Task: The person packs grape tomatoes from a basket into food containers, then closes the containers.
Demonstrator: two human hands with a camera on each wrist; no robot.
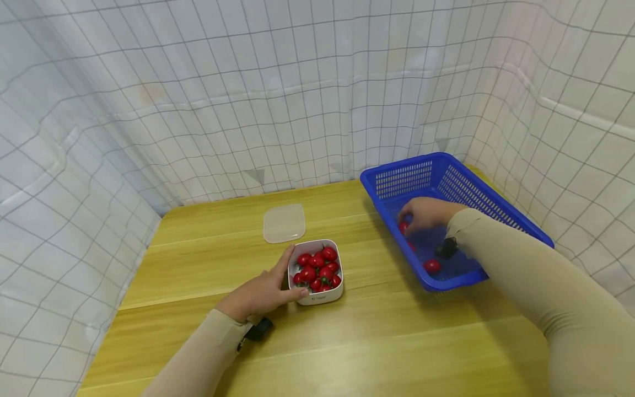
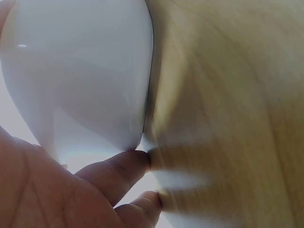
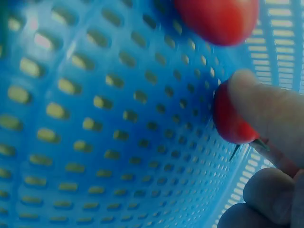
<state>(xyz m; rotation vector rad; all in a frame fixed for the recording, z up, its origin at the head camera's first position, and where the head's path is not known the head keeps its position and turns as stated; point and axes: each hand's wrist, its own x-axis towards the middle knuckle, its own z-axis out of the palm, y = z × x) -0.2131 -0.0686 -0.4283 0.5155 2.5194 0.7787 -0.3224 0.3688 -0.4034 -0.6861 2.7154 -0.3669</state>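
Note:
My left hand (image 1: pixel 265 292) holds a small white square container (image 1: pixel 324 298) at its left side, the thumb at the near rim and the index finger at the far corner. In the left wrist view, fingertips (image 2: pixel 137 161) meet the container's smooth wall (image 2: pixel 85 71) close to the tabletop. Several red cherry tomatoes (image 1: pixel 317 262) fill the container. My right hand (image 1: pixel 429 214) reaches into the blue basket (image 1: pixel 397 234). Its thumb and fingers pinch a cherry tomato (image 3: pixel 230 118) with a green stem. Another cherry tomato (image 1: pixel 432 267) lies nearer in the basket, and one more is partly hidden beside the hand.
A translucent lid (image 1: pixel 284 223) lies flat behind the container. The wooden table (image 1: pixel 198 253) stands against a white gridded curtain (image 1: pixel 307 110), which also hangs at both sides. Perforated walls surround the basket at the table's right.

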